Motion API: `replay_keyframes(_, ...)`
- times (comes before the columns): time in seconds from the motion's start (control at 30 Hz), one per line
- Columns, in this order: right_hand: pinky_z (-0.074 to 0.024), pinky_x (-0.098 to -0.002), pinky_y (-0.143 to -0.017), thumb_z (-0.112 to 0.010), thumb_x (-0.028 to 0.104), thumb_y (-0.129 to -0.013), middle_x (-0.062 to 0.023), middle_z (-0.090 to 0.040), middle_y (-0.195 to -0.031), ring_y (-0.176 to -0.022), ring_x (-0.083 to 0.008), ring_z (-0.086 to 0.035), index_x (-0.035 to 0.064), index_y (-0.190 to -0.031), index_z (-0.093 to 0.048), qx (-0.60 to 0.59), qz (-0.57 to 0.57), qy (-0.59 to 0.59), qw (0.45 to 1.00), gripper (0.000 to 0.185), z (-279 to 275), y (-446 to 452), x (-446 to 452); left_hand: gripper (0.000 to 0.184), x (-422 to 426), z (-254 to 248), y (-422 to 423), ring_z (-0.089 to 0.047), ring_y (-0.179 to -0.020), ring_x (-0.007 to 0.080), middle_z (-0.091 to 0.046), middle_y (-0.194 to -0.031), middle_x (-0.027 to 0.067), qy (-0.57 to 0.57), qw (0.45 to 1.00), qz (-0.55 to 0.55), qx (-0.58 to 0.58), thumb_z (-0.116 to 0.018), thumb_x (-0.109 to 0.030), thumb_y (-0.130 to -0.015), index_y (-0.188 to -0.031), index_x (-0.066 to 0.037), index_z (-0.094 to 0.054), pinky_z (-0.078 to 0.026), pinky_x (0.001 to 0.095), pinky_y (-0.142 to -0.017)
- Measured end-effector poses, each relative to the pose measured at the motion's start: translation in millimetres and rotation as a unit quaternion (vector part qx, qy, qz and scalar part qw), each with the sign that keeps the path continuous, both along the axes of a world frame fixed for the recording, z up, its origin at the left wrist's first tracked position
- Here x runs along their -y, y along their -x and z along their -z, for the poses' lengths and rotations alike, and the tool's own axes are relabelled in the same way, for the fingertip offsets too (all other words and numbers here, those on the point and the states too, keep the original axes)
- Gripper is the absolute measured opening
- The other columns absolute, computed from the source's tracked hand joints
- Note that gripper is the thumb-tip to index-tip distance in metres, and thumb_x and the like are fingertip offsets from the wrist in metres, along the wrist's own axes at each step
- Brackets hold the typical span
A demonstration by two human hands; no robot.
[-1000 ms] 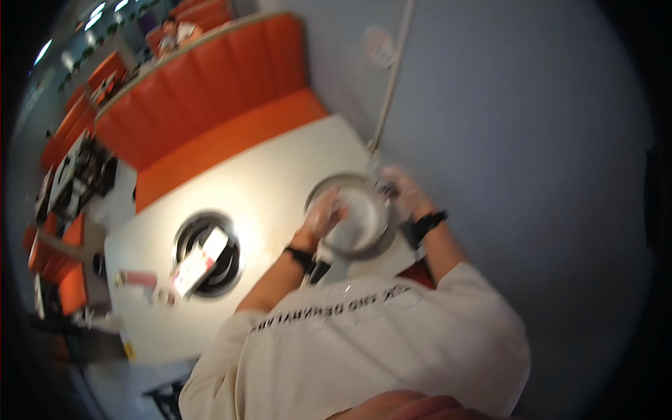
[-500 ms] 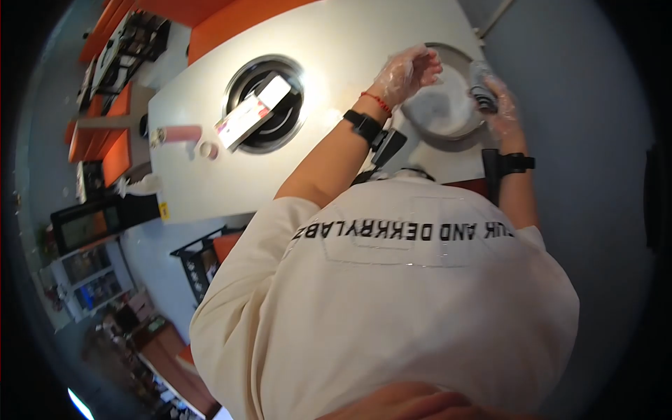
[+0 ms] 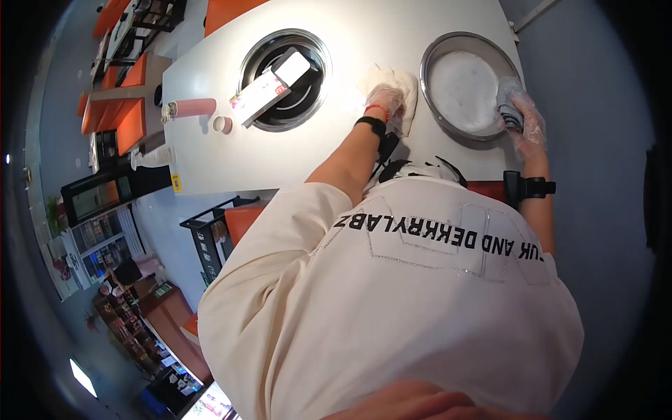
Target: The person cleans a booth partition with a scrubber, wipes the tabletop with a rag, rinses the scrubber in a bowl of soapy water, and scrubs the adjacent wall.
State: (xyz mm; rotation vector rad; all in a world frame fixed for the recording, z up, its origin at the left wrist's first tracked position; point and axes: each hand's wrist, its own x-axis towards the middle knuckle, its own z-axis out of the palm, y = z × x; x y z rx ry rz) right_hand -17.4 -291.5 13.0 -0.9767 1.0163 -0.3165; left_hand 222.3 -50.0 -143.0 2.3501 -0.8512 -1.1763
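With fingers of right hand [image 3: 526, 126] curled, gripping striped grey bundle [image 3: 510, 112] at rim of basin [image 3: 465, 134]; with fingers of left hand [image 3: 387, 100] bent over pale cloth [image 3: 381, 75] on table [image 3: 273, 161], unclear if gripping.

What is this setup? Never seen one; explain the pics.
No robot here: it's a person working with two hands in clear plastic gloves. All three pictures come from one head-worn camera looking down; the last is now.

On the white table are a basin of white, foamy-looking contents, a pink bottle on its side, a small cup, and a box lying across a round metal-rimmed fixture. The left hand is on a cream cloth; the right hand holds something grey, exact nature unclear, beside the basin.
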Motion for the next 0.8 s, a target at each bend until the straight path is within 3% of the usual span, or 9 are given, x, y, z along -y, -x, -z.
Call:
replay_keyframes(0.07,-0.0518,-0.0321,-0.067,-0.073,0.023,-0.082,-0.0101,-0.060,-0.112,-0.093,-0.0198,-0.061,0.0043,-0.138,-0.046,-0.012,0.011,0.023,1.000,0.065,-10,-2,-4,0.016,12,-3,-2,-0.066,-0.071,0.0304,-0.070,-0.088,0.0134,-0.056,0.962,0.147,0.224,-0.058,-0.015,-0.084,-0.091,-0.006,-0.068,-0.051,0.0397,-0.063)
replay_keyframes(0.2,-0.0522,-0.0350,-0.071,-0.071,0.024,-0.082,-0.0100,-0.059,-0.117,-0.098,-0.0192,-0.060,0.0048,-0.144,-0.039,-0.015,-0.003,0.043,0.999,0.072,-13,-2,-9,0.026,0,-1,23,-0.063,-0.103,0.0340,-0.069,-0.101,0.0167,0.069,0.929,-0.032,0.362,-0.046,-0.018,-0.087,-0.094,-0.007,-0.069,-0.046,0.0409,-0.093)
replay_keyframes(0.23,-0.0523,-0.0360,-0.075,-0.071,0.023,-0.081,-0.0101,-0.058,-0.120,-0.100,-0.0193,-0.059,0.0053,-0.145,-0.037,0.001,-0.017,0.053,0.998,0.075,-8,-1,-7,0.012,0,14,23,-0.061,-0.075,0.0334,-0.062,-0.076,0.0139,0.215,0.861,-0.104,0.448,-0.052,-0.011,-0.076,-0.069,-0.009,-0.061,-0.049,0.0441,-0.072)
replay_keyframes(0.33,-0.0476,-0.0347,-0.094,-0.063,0.014,-0.082,-0.0106,-0.054,-0.125,-0.111,-0.0203,-0.054,0.0078,-0.146,-0.034,-0.018,-0.068,0.122,0.990,0.071,14,0,2,0.011,-12,25,5,-0.064,-0.081,0.0322,-0.066,-0.081,0.0144,0.103,0.901,0.061,0.418,-0.056,-0.014,-0.073,-0.077,-0.010,-0.066,-0.051,0.0425,-0.075)
replay_keyframes(0.47,-0.0425,-0.0342,-0.102,-0.062,0.013,-0.084,-0.0115,-0.058,-0.125,-0.117,-0.0238,-0.054,0.0122,-0.136,-0.051,-0.099,-0.063,0.376,0.919,0.053,-19,1,64,0.015,-7,11,-4,-0.066,-0.087,0.0341,-0.069,-0.089,0.0177,0.037,0.947,0.044,0.317,-0.062,-0.019,-0.074,-0.081,-0.009,-0.070,-0.053,0.0446,-0.076)
replay_keyframes(0.6,-0.0456,-0.0351,-0.100,-0.060,0.018,-0.091,-0.0098,-0.055,-0.134,-0.116,-0.0236,-0.056,0.0142,-0.127,-0.061,-0.113,0.094,0.680,0.718,0.036,-195,20,97,0.028,9,-17,-16,-0.062,-0.110,0.0325,-0.065,-0.118,0.0153,-0.152,0.965,0.055,0.206,-0.059,-0.023,-0.083,-0.106,-0.013,-0.072,-0.051,0.0421,-0.092)
replay_keyframes(0.63,-0.0470,-0.0353,-0.099,-0.059,0.021,-0.093,-0.0059,-0.054,-0.136,-0.118,-0.0241,-0.055,0.0156,-0.130,-0.058,-0.287,0.052,0.841,0.455,0.037,-247,38,102,0.029,11,-4,-20,-0.062,-0.111,0.0321,-0.065,-0.120,0.0150,-0.163,0.964,0.066,0.199,-0.058,-0.023,-0.084,-0.107,-0.012,-0.071,-0.050,0.0419,-0.093)
replay_keyframes(0.7,-0.0509,-0.0368,-0.092,-0.055,0.025,-0.092,0.0022,-0.053,-0.132,-0.116,-0.0263,-0.054,0.0298,-0.140,-0.045,-0.442,0.282,0.831,0.187,0.049,-305,49,156,0.030,14,23,-30,-0.061,-0.113,0.0314,-0.063,-0.123,0.0146,-0.175,0.963,0.104,0.179,-0.057,-0.023,-0.086,-0.111,-0.012,-0.069,-0.049,0.0416,-0.095)
replay_keyframes(0.8,-0.0515,-0.0382,-0.088,-0.057,0.021,-0.089,-0.0059,-0.060,-0.116,-0.101,-0.0267,-0.060,0.0151,-0.127,-0.054,-0.376,0.354,0.849,0.110,0.038,-413,52,121,0.033,19,47,-39,-0.059,-0.117,0.0303,-0.061,-0.127,0.0139,-0.184,0.961,0.141,0.152,-0.056,-0.023,-0.088,-0.115,-0.010,-0.067,-0.047,0.0410,-0.098)
